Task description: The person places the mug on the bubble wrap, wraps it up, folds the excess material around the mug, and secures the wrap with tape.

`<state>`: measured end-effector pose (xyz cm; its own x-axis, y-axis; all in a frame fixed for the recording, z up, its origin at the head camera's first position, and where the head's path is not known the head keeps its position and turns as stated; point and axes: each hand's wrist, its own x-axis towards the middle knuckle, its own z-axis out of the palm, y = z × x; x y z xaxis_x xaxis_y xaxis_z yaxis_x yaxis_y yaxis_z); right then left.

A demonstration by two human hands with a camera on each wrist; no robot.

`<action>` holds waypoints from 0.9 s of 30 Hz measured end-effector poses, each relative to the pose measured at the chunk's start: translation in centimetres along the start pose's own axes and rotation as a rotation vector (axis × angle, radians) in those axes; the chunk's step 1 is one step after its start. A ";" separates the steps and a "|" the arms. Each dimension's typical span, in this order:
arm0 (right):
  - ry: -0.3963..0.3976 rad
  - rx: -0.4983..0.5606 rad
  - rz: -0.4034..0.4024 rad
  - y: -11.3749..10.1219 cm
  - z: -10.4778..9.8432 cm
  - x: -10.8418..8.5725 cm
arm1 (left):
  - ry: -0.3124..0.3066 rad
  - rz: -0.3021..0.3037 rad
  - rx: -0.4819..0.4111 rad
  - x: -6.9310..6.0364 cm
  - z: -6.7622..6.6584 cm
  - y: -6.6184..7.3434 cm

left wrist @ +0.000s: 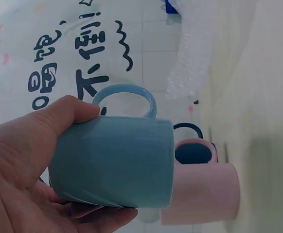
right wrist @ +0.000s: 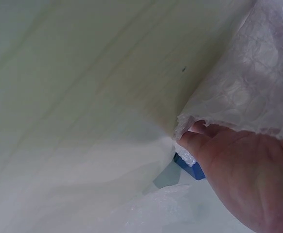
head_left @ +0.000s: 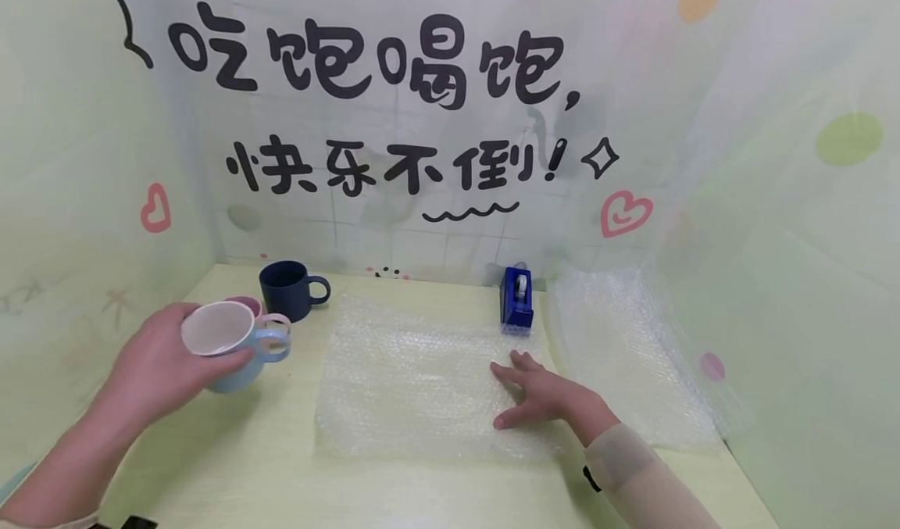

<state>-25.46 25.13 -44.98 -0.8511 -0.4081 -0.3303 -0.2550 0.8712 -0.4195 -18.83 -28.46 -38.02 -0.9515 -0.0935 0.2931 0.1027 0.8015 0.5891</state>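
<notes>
My left hand [head_left: 158,357] grips a light blue mug [head_left: 235,374] around its body; the mug [left wrist: 114,160] is off the table, its handle pointing right in the head view. Behind it stands a pink mug [left wrist: 207,194], partly hidden in the head view, and a dark blue mug [head_left: 284,291] is farther back. A sheet of bubble wrap [head_left: 408,388] lies flat at the middle of the table. On its right edge rests my right hand [head_left: 544,396], fingers spread; in the right wrist view that hand [right wrist: 251,177] touches the wrap [right wrist: 248,92].
A blue tape dispenser [head_left: 517,298] stands behind the right part of the sheet. More bubble wrap [head_left: 619,357] lies on the right side of the table. Printed curtains [head_left: 422,240] surround the back and both sides.
</notes>
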 end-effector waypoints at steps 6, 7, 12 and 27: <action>0.000 -0.003 0.003 0.2 0.0 0.2 | -0.038 0.101 -0.044 2.3 0.8 4.6; 0.001 -0.002 0.004 0.2 0.0 0.2 | -0.053 0.111 -0.052 2.7 1.1 5.4; 0.006 0.005 0.003 0.1 0.0 0.2 | -0.134 0.146 -0.059 4.5 2.7 9.0; -0.003 0.013 -0.007 -0.2 -0.1 0.0 | -0.398 0.209 -0.181 7.8 11.4 15.1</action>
<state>-25.42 25.00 -44.81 -0.8479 -0.4150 -0.3299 -0.2547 0.8647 -0.4329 -27.98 -10.35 -35.40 -0.9383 0.3207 0.1292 0.3191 0.6598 0.6804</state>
